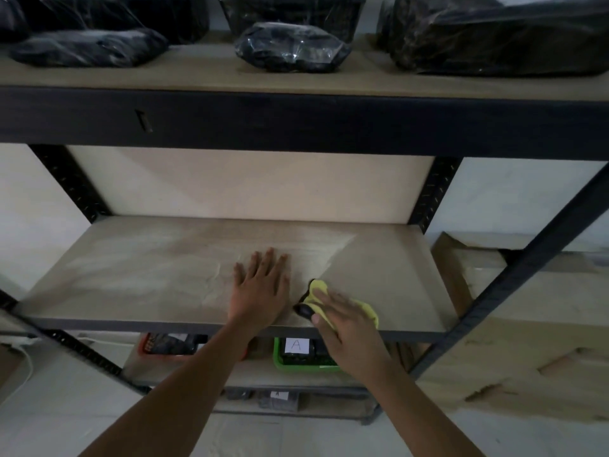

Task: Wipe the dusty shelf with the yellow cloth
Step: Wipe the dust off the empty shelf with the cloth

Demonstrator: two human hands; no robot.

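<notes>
Yellow cloth lies bunched near the front edge of the middle shelf, right of centre, pressed under the right hand, whose fingers lie flat and spread over it rather than curled around it; a dark patch shows at the cloth's left end, though what it is cannot be told. Just to its left, apart from the cloth, the left hand rests palm down on the wood with fingers open and extended toward the back. Pale dust clouds the shelf board left of the hands, while the part to the right of the cloth looks darker and cleaner. On the shelf above sit several black plastic-wrapped bundles. Below, a green bin bears a paper label marked "A", and a cardboard box stands beside the rack on the right.
</notes>
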